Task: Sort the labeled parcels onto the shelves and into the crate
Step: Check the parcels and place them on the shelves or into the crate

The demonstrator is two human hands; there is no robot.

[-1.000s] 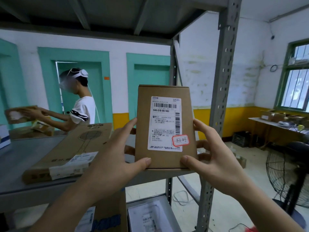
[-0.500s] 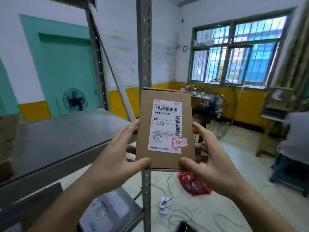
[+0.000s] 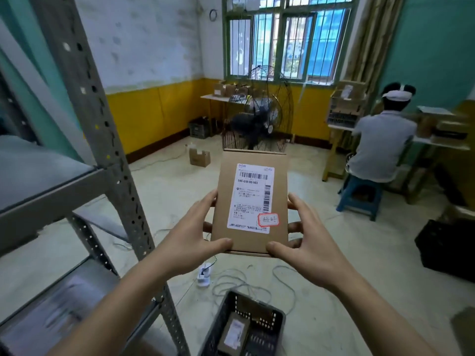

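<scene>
Both hands, left [image 3: 190, 237] and right [image 3: 312, 249], pinch the parcel [image 3: 250, 204] upright by its edges, thumbs clamped on the front. The crate [image 3: 244, 327] sits at 6 o'clock below. Risk: this light edge grip may slip, and the parcel would miss the crate.

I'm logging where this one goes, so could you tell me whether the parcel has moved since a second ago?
Yes. Both hands have carried the parcel rightward off the shelf rack, whose upright was behind it; it now hangs above the crate on the floor.

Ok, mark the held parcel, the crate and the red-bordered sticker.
parcel [image 3: 226, 196], head view, bare cardboard left of its label.
crate [image 3: 223, 314], head view, left wall.
red-bordered sticker [image 3: 268, 219], head view, its middle.
</scene>
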